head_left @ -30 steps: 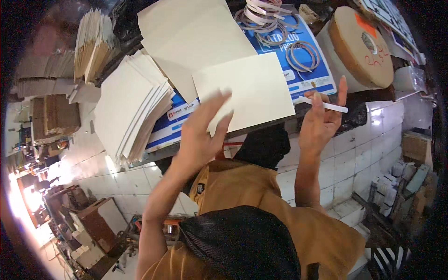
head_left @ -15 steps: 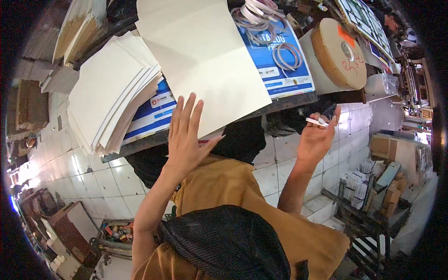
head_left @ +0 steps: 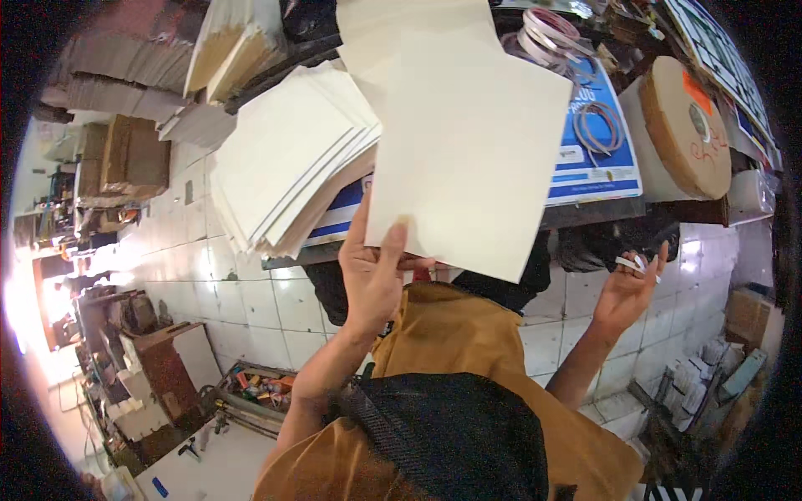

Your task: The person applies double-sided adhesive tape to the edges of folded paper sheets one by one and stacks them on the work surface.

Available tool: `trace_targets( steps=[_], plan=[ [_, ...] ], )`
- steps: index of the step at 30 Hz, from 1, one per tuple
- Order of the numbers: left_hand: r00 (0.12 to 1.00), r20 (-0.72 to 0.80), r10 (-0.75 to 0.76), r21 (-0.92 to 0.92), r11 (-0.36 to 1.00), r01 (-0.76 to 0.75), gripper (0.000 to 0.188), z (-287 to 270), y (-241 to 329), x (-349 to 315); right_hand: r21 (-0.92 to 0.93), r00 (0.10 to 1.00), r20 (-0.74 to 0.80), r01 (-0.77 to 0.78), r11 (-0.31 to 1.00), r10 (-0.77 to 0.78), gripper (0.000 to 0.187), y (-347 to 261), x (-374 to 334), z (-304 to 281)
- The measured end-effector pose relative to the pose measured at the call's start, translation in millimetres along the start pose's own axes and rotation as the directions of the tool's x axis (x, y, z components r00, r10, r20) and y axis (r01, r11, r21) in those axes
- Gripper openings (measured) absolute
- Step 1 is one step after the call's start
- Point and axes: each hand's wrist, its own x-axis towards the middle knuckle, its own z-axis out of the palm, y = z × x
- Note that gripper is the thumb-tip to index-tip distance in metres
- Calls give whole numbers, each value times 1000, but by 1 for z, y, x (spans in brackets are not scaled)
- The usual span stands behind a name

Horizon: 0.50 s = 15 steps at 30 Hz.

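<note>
I see the table's near edge [head_left: 597, 214] passing beneath the cream sheet [head_left: 468, 159], whose near end overhangs it. The sheet's long axis runs away, far end leaning right, though its far edge blends into paper behind. A stack of sheets [head_left: 292, 142] fills the table's near-left corner. My left hand [head_left: 374, 271], the nearer, pinches the sheet's near-left corner, so the sheet lies ahead and rightward. My right hand [head_left: 628, 292], half-curled off the near-right corner, grips a slim white piece [head_left: 628, 265].

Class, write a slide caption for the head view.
Left hand grips a cream sheet; right hand holds a slim white object.
</note>
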Motion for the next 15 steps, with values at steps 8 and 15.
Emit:
trace_targets(
  steps=[8, 15],
  plan=[
    [988, 32, -150, -90, 984, 152, 61, -9, 7, -2, 8, 998, 56, 21, 1000, -21, 48, 7, -1, 5],
    [993, 45, -107, -97, 989, 111, 54, -10, 10, -2, -70, 1000, 12, 12, 998, -11, 48, 9, -2, 2]
  ],
)
